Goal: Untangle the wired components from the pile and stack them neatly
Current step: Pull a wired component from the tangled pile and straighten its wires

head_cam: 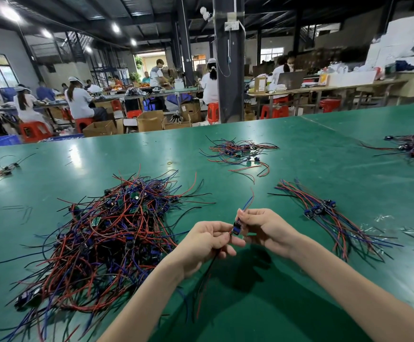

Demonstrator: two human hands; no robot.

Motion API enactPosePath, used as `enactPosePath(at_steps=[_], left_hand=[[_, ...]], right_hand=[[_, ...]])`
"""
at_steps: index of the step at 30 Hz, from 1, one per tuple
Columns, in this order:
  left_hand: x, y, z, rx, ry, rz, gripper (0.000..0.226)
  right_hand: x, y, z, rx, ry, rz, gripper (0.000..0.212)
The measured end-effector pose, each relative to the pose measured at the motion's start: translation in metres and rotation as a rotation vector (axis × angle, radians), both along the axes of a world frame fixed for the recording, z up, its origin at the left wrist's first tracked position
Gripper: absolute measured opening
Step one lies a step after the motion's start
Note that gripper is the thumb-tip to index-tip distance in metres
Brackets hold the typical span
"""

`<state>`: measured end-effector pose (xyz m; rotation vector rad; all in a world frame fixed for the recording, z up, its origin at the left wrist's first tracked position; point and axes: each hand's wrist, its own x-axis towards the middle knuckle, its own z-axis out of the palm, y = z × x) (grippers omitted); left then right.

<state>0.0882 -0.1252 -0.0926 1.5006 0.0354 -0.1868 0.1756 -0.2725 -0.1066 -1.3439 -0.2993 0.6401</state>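
Off to the left of the grip sprawls the pile (107,238), a thick knot of red, blue and black wire with small boards buried in it, resting on the green table (299,144). Now the left hand (208,240): fingers curled in, tips pinching the near end of one component (237,228), and the bottom leads (210,267) hang from under that hand, down towards the person. The component itself sits right between the two hands, clear of the pile and lifted off the table. On its other side the right hand (262,228) pinches it tight too, and the top leads (249,201) poke up and away out of those fingers. So both hands are closed on the same piece, whose long axis runs near-left to far-right.

Further right of the grip lies the stack (324,213): sorted pieces side by side, bodies bunched together, wires fanning from far-left to near-right. That is the line that matters. By my reading the piece looks freed and ready to go rightwards; the right hand is the nearer one, and the piece would need turning so its leads fall along the stack's diagonal, body beside the other bodies
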Motion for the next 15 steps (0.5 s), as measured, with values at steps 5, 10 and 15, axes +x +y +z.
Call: enactPosePath(at_steps=[5, 10, 15], left_hand=[[-0.0011, 0.0011, 0.001, -0.101, 0.038, -0.032, 0.019], [-0.0029, 0.0011, 0.0021, -0.1, 0.057, -0.034, 0.021], [-0.003, 0.0, 0.003, -0.019, 0.026, -0.027, 0.02]], right_hand=[[-0.0005, 0.0012, -0.002, -0.002, -0.014, -0.003, 0.018], [-0.0009, 0.0018, -0.0036, 0.015, -0.033, -0.005, 0.021], [-0.0008, 0.0014, -0.002, 0.002, -0.058, -0.036, 0.022]])
